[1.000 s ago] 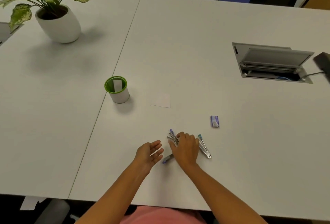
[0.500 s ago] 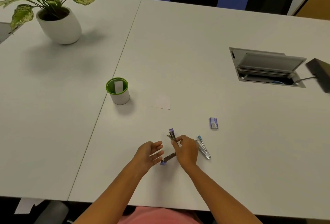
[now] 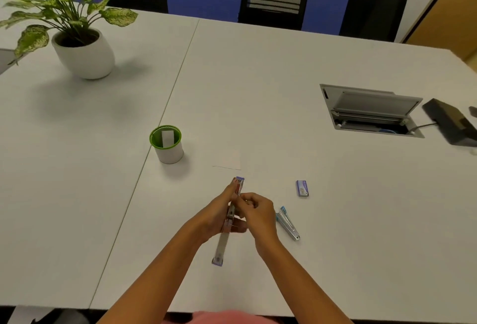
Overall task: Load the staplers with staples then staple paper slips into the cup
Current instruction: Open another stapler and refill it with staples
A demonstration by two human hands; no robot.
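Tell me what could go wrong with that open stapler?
1. The left hand holds the stapler spread open while the right hand pinches its middle. It could snap shut on fingers.
2. It seems lifted off the table, so any staples inside might spill.

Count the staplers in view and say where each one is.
2. The purple stapler, swung open, is held by the left hand and right hand; the blue stapler lies on the table right of them.
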